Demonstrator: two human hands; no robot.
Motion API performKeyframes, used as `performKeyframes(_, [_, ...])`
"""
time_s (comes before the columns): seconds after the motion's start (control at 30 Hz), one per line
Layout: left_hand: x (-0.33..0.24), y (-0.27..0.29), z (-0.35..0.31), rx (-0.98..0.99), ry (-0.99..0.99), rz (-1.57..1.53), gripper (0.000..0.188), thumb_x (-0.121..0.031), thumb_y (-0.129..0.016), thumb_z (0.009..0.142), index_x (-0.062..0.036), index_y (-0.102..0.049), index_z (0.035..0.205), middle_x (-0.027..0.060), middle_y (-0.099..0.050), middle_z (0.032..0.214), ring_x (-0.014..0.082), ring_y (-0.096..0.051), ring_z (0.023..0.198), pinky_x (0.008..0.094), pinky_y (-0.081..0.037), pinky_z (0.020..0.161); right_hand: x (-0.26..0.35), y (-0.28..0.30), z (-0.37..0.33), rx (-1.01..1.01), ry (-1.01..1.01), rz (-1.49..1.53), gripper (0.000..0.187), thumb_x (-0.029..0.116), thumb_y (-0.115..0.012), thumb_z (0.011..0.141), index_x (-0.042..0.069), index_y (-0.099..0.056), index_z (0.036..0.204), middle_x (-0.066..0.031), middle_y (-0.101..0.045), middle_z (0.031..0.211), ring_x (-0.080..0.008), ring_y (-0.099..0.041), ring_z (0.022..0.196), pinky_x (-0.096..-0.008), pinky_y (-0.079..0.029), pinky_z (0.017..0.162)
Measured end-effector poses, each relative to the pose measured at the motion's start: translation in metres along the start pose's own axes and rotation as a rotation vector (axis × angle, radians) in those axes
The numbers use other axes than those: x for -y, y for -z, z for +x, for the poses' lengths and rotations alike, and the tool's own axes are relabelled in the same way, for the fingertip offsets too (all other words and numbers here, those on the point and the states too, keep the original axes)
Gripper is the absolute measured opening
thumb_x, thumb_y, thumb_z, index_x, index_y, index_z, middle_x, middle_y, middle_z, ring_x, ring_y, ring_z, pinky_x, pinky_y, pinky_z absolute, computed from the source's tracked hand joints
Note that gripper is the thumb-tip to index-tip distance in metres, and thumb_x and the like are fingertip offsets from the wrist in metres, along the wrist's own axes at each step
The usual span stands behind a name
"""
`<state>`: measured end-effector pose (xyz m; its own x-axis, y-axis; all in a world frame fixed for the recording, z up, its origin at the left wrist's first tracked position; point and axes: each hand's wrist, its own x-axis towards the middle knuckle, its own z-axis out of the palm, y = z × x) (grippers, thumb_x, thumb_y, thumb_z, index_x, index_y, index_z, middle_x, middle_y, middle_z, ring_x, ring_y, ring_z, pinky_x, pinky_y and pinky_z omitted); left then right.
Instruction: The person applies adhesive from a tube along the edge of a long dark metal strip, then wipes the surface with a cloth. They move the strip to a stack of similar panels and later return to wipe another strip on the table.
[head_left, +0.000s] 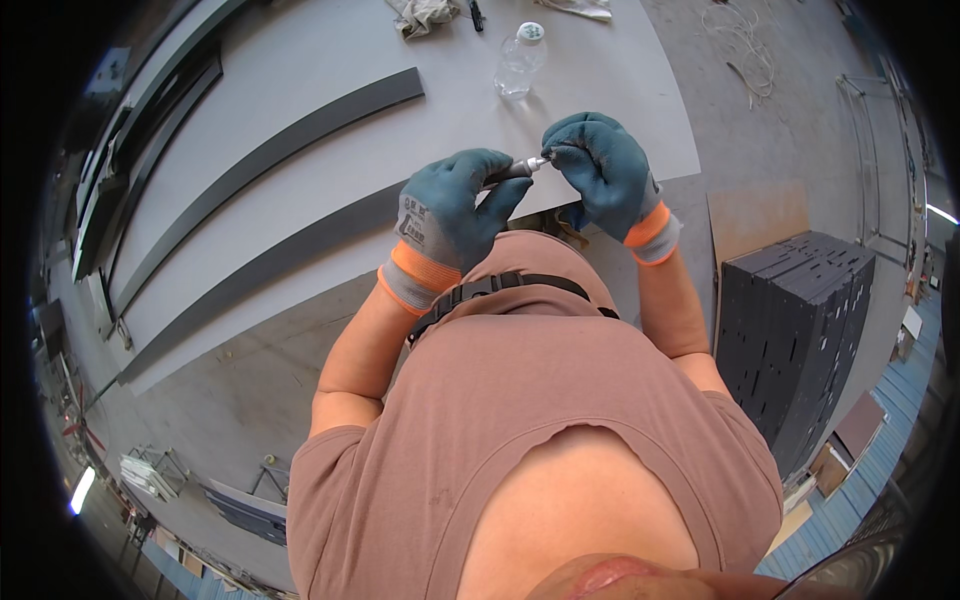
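While grey tool (515,171) is gripped between thumb and fingers of gloved left hand (452,207), pale tip (537,163) is pointed toward right hand (603,172), fingers bent at tip; whether anything is pinched there cannot be told. Tool is held up above desk (620,70), by near edge. Clear bottle (518,68) is stood upright beyond hands; dark strips (350,107) are laid at left. At right, dark panels (770,350) are stacked.

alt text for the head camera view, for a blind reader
A gloved left hand holds a grey cylindrical object, with the gloved right hand near its white end, at a pale table with dark strips and a clear bottle.
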<state>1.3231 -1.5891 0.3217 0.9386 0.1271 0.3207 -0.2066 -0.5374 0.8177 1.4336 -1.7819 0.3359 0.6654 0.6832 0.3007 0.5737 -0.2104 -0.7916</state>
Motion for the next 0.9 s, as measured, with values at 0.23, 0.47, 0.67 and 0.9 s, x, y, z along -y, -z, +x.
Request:
performKeyframes(0.23, [0.010,0.002,-0.004,-0.038,-0.051,-0.036,0.024,-0.015,-0.083,0.085,-0.0022,-0.068,0.100,0.0125,-0.076,0.089,0.0289,-0.076,0.077,0.0369,-0.059,0.066,0.005,0.005,0.006,-0.007,0.077,-0.102,0.004,-0.003,-0.067,0.091,-0.004,-0.066,0.094,-0.0153,-0.071,0.096,-0.0296,-0.067,0.087,-0.0372,-0.055,0.078])
performKeyframes(0.47, [0.012,0.009,-0.004,-0.026,-0.050,-0.037,0.024,-0.014,-0.082,0.085,-0.0017,-0.067,0.099,0.0127,-0.076,0.088,0.0286,-0.076,0.077,0.0366,-0.060,0.067,0.006,-0.006,0.007,-0.012,0.080,-0.081,0.003,-0.004,-0.067,0.090,-0.004,-0.065,0.093,-0.0158,-0.070,0.095,-0.0300,-0.067,0.086,-0.0377,-0.055,0.077])
performKeyframes(0.67, [0.010,0.016,-0.004,0.057,-0.017,-0.026,0.023,-0.009,-0.081,0.086,0.0003,-0.067,0.101,0.0146,-0.077,0.091,0.0253,-0.077,0.080,0.0340,-0.061,0.071,0.006,-0.009,0.006,0.006,0.084,-0.104,0.007,0.002,-0.070,0.090,0.001,-0.066,0.095,-0.0133,-0.070,0.093,-0.0338,-0.068,0.083,-0.0403,-0.056,0.073])
performKeyframes(0.9, [0.019,0.017,0.000,0.006,-0.065,-0.073,0.023,-0.015,-0.082,0.087,-0.0022,-0.067,0.100,0.0130,-0.075,0.087,0.0284,-0.075,0.075,0.0361,-0.060,0.066,0.010,-0.007,0.007,-0.031,0.036,-0.087,0.003,-0.003,-0.066,0.092,-0.003,-0.066,0.095,-0.0143,-0.070,0.097,-0.0273,-0.066,0.087,-0.0362,-0.054,0.079])
